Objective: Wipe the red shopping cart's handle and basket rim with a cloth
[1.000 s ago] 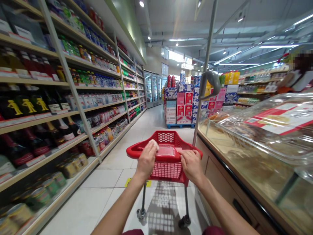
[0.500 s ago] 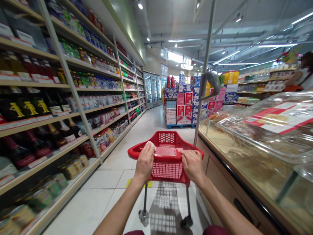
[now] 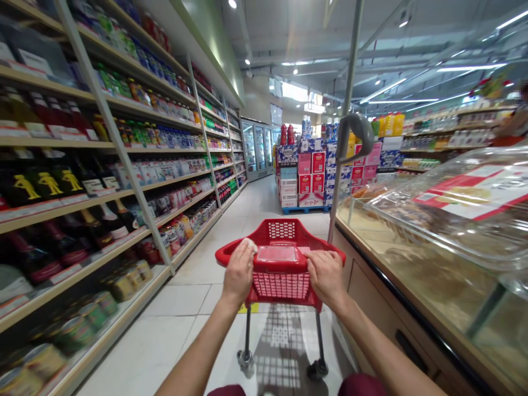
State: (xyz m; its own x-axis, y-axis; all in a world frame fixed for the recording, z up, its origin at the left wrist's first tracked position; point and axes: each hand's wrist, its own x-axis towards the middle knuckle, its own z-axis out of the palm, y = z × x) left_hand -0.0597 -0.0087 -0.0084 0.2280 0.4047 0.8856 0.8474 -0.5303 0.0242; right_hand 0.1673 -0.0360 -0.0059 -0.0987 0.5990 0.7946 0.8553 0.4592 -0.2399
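Our left hand (image 3: 238, 273) is loosely clasping a white wad (image 3: 249, 242) against the red cart handle (image 3: 284, 266); our right hand (image 3: 327, 275) is gripping the handle.

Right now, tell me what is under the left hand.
The red handle lies under the left hand; a white wad pokes out at the hand's far edge. Whatever else lies directly beneath, including any more wad, is covered.

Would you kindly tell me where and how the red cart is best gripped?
Probably by the handle, from the near side, palms down, either side of the flat panel: it runs crosswise at the cart's near end, facing the person. The left hand and right hand lie over it there.
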